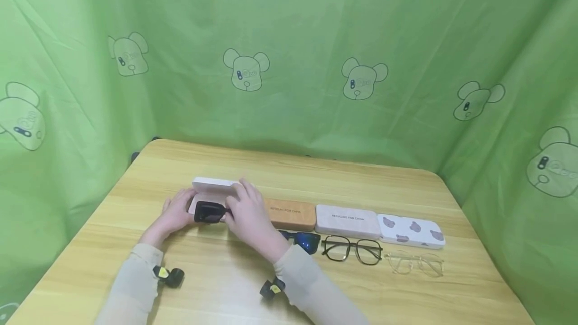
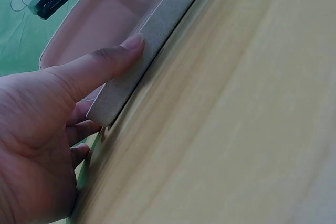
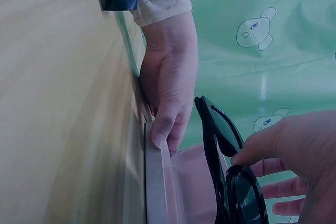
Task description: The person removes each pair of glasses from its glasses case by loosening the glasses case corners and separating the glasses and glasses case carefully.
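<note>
An eyeglass case with a pinkish lining (image 1: 212,184) lies at the left end of a row, its lid raised. My left hand (image 1: 178,213) grips the case's left end; in the left wrist view the thumb presses on the case's pale front wall (image 2: 131,72), other fingers behind. Black sunglasses (image 1: 209,211) with dark lenses are pinched by my right hand (image 1: 250,214) in front of the case opening. In the right wrist view, the thumb is at the bridge of the sunglasses (image 3: 211,166), which overlap the open case (image 3: 156,182).
To the right stand an orange case (image 1: 291,213), a pale lettered case (image 1: 347,220) and a white bear-print case (image 1: 412,230), all closed. Before them lie blue-lensed sunglasses (image 1: 307,242), black-framed glasses (image 1: 352,251) and clear-framed glasses (image 1: 414,264). Green curtains (image 1: 307,124) surround the wooden table (image 1: 217,285).
</note>
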Tool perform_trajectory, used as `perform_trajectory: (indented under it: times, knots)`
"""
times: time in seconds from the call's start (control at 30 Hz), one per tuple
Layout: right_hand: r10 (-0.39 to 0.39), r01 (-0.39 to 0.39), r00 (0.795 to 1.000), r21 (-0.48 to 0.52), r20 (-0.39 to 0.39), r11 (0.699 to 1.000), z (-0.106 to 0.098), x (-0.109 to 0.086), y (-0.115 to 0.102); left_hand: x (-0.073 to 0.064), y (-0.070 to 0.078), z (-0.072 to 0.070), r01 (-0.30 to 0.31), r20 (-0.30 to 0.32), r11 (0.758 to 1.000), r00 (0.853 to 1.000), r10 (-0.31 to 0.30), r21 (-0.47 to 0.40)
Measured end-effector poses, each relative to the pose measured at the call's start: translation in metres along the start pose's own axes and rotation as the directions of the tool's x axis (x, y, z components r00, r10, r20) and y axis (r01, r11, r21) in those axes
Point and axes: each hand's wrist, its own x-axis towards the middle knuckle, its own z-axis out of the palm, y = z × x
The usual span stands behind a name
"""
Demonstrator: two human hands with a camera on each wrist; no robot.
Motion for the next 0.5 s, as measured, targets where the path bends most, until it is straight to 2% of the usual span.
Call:
perform_trajectory:
  times: [0.27,0.5]
  knots:
    - [-0.048,0.05,0.998,0.043,-0.035,0.998,0.001,-0.007,-0.002,0.001,-0.001,0.001,0.002,0.0,1.0,1.0,-0.002,0.003]
    - [-0.084,0.087,0.995,0.05,-0.06,0.995,0.004,-0.014,-0.003,0.002,-0.001,0.001,0.031,0.019,0.999,0.999,-0.031,-0.009]
